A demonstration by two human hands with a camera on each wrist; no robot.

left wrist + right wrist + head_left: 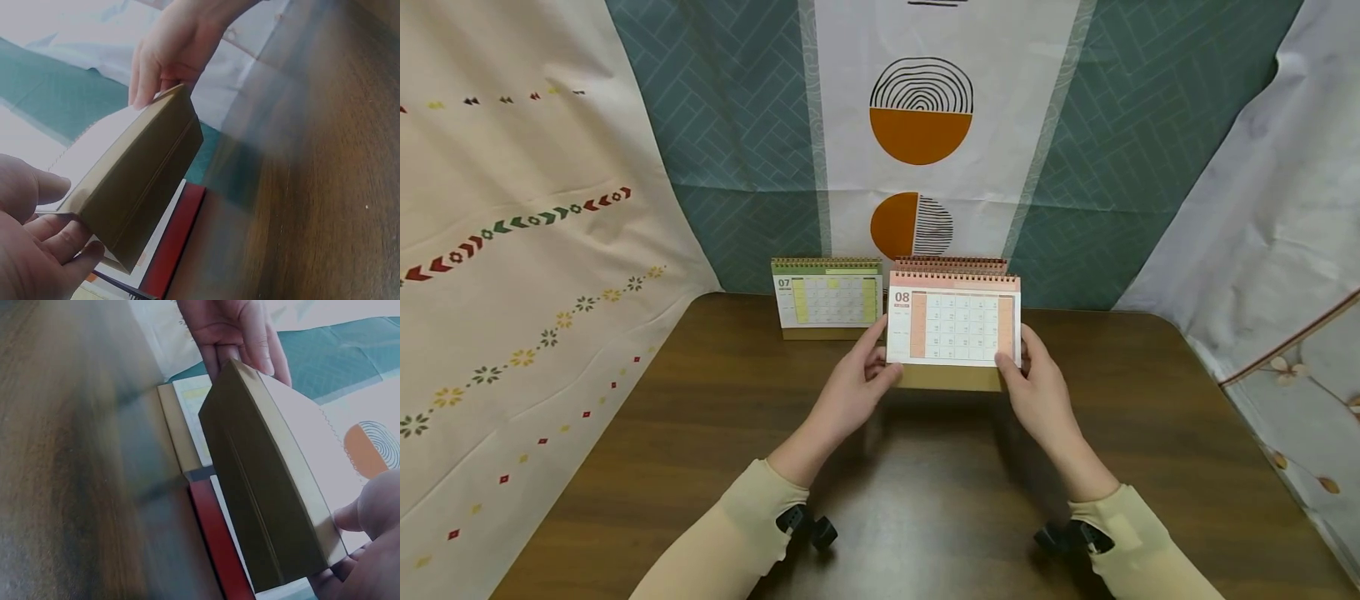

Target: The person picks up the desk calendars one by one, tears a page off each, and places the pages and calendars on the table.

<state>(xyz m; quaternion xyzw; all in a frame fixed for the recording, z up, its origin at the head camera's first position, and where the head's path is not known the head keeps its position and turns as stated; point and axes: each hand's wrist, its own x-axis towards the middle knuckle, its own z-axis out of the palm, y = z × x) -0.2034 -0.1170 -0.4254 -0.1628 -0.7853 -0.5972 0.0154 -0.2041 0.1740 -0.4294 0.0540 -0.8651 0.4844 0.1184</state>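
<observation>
Two hands hold a desk calendar above a brown desk, in front of patterned cloth backdrops.

Head view: at frame centre the left hand and right hand each pinch a lower side edge of the calendar, open at page "08", its base lifted just off the desk. Left of it a second calendar showing "07" stands on the desk; a third spiral edge peeks out behind the held one. The calendar is in hand, not yet set down.

Left wrist view: the calendar's olive cardboard base fills the centre, fingers curled under its lower left corner; the desk is blurred.

Right wrist view: the same base, right-hand fingertips at lower right. A red strip beneath is hard to identify.
</observation>
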